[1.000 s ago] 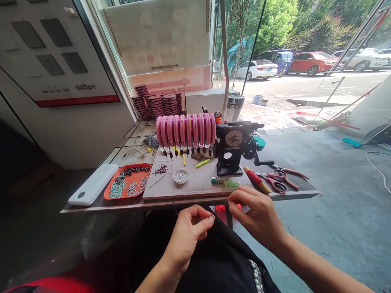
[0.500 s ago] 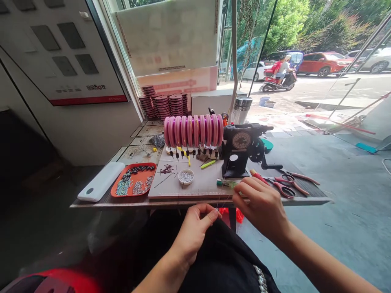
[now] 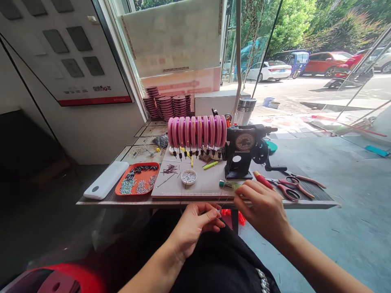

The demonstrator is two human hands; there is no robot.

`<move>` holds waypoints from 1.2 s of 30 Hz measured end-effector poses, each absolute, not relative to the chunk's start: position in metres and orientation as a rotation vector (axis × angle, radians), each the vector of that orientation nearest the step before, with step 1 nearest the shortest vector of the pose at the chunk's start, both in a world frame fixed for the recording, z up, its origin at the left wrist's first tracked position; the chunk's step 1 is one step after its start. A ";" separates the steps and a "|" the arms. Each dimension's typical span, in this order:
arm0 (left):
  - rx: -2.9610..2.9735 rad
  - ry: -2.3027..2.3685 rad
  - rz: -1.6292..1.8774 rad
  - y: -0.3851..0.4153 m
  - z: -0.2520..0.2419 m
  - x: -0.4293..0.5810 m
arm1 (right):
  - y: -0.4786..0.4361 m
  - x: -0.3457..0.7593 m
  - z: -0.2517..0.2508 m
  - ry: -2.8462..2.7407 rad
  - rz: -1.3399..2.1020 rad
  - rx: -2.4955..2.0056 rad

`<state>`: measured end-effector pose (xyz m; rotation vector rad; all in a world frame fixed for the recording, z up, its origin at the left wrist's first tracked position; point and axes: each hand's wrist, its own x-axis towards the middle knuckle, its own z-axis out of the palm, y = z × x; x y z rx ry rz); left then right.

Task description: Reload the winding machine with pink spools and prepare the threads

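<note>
My left hand [image 3: 198,224] is in front of the table edge, above my lap, with thumb and index finger pinched on a thin, clear fishing line [image 3: 220,199]. My right hand [image 3: 263,205] is to its right, just over the table's front edge, its fingertips closed together on the same line. The line is very fine and only partly visible between the hands. Behind the right fingers lies a green-capped clear tube [image 3: 228,184]. Farther back stands a black hand-crank winder [image 3: 242,146] bearing a row of pink foam spools [image 3: 197,131], with small black pieces hanging below them.
An orange tray [image 3: 137,179] holds sorted small parts. Near it are a white bowl of beads [image 3: 188,177] and a white slab-shaped device [image 3: 105,180]. Scissors [image 3: 290,191] and pliers [image 3: 310,181] lie at right. Stacked dark pink spools [image 3: 166,106] stand by the window.
The view has shifted slightly left. My left hand's lower fingers have spread out while the pinch stays. My right hand keeps nearly the same place. Outside, a scooter has moved right.
</note>
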<state>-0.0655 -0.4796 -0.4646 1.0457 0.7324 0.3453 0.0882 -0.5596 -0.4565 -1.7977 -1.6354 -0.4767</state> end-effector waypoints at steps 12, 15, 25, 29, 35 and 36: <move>1.519 0.797 0.343 -0.458 -0.403 -0.131 | -0.490 0.005 -0.484 -2.082 -0.231 -1.583; 1.633 0.794 0.316 -0.453 -0.389 -0.136 | -0.447 -0.022 -0.490 -2.032 -0.316 -1.573; 1.063 0.639 0.633 -0.418 -0.419 -0.129 | -0.483 -0.009 -0.483 -1.996 -0.284 -0.999; 0.513 0.468 0.637 -0.451 -0.452 -0.117 | -0.526 0.003 -0.467 -1.177 0.486 -0.922; 0.200 0.348 0.673 -0.484 -0.467 -0.106 | -0.527 0.003 -0.465 -0.673 1.044 -0.788; 0.192 0.352 0.674 -0.484 -0.467 -0.106 | -0.526 0.003 -0.467 -0.665 1.048 -0.790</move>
